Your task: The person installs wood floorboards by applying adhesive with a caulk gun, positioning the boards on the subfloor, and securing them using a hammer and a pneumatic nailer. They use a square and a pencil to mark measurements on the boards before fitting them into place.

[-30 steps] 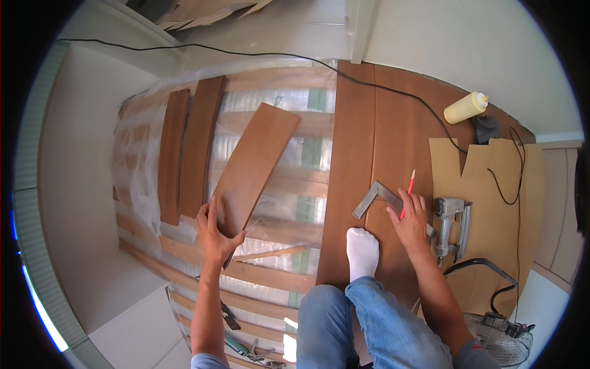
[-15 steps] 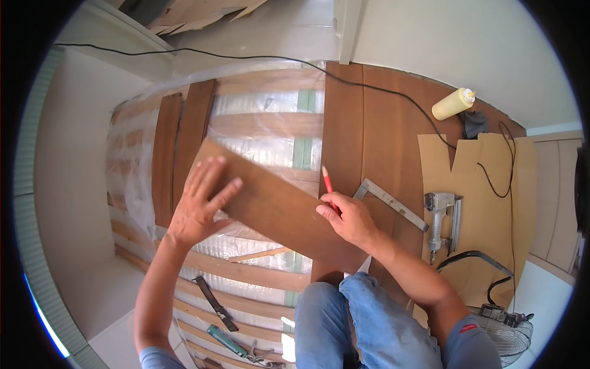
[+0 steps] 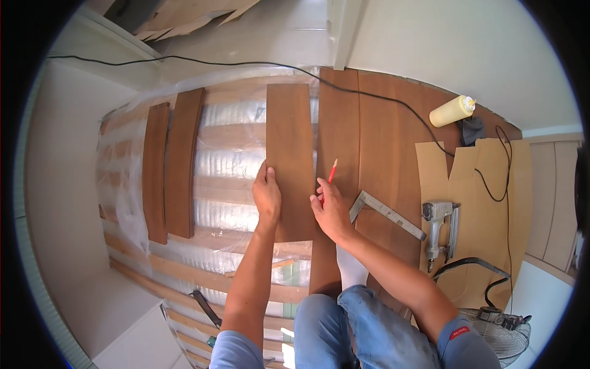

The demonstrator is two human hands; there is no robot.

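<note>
A brown floorboard (image 3: 290,132) stretches away from me over the joists, parallel to the laid boards (image 3: 337,141) and a narrow gap left of them. My left hand (image 3: 267,195) grips its left edge, thumb on top. At the opposite edge is my right hand (image 3: 330,209), closed round a red pencil (image 3: 332,171) whose tip points away from me. Whether those fingertips touch the board is hard to tell. A metal carpenter's square (image 3: 393,215) lies on the laid floor, just right of my right hand.
Two loose floorboards (image 3: 183,163) lie at left on wooden joists (image 3: 227,184) with silvery sheeting between. At right are a nail gun (image 3: 437,227) on cardboard (image 3: 476,215), a yellow squeeze bottle (image 3: 453,111) and a wire-caged fan (image 3: 507,332). A black cord (image 3: 393,95) crosses the far floor.
The floorboard has turned from slanting across my lap to lying straight ahead beside the laid floor. My left hand has moved right and down to its left edge; the pencil stays in my right hand.
</note>
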